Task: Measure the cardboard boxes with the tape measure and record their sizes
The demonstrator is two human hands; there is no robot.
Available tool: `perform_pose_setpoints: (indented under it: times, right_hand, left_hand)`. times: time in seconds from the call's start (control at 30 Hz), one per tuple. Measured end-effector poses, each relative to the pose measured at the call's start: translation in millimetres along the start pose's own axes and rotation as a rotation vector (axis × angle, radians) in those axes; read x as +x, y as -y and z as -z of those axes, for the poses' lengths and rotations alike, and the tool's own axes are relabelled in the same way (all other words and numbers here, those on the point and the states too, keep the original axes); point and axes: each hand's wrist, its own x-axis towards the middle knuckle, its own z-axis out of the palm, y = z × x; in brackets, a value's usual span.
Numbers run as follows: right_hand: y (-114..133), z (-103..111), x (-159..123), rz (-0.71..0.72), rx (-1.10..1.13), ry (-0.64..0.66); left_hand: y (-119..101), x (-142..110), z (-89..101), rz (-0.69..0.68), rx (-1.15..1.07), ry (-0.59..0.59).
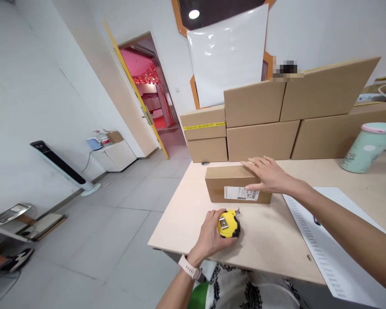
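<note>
In the head view, my left hand (210,234) is wrapped round a yellow and black tape measure (229,229) just above the table's near part. A short end of its metal blade sticks out at the top right. My right hand (266,175) grips the right end of a small cardboard box (216,189), fingers over the top and thumb on the front. This box stands on its long side and bears a white printed label (233,193), partly covered by the thumb.
Larger cardboard boxes (260,143) are stacked along the table's (183,219) back. To the right lie printed paper sheets (341,253), with a mint-green tumbler (365,150) behind them. The table's left edge drops to a tiled floor (125,231). A person's shoe (19,259) shows at far left.
</note>
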Motion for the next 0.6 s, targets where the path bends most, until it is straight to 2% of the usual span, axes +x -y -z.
perform_pose_setpoints:
  times: [0.07, 0.17, 0.23, 0.33, 0.4, 0.47, 0.53, 0.6]
  right_hand:
    - [4, -2, 2, -0.010, -0.024, 0.026]
    - [16, -5, -15, 0.017, -0.039, -0.104]
    - [29, -12, -39, 0.073, -0.067, -0.216]
    - [49, -35, -83, 0.167, -0.145, -0.337]
    - [59, -54, -109, 0.196, -0.236, -0.459]
    - [64, -70, -129, 0.250, -0.299, -0.519]
    - [66, -78, -139, 0.314, -0.306, -0.555]
    - [65, -80, -142, 0.335, -0.228, -0.593]
  left_hand:
    - [-2, -14, 11.6, 0.034, -0.106, 0.001]
    - [-7, -43, 40.5, 0.035, -0.304, 0.020]
    - [-11, -61, 61.7, 0.055, -0.643, -0.081]
    - [-16, -76, 86.5, 0.101, -0.872, -0.209]
    - [-22, -77, 95.5, 0.155, -0.953, -0.290]
    - [-28, -71, 98.4, 0.184, -0.980, -0.319]
    - [-33, -60, 96.9, 0.185, -0.951, -0.260]
    - [-37, -49, 93.0, 0.185, -0.884, -0.143]
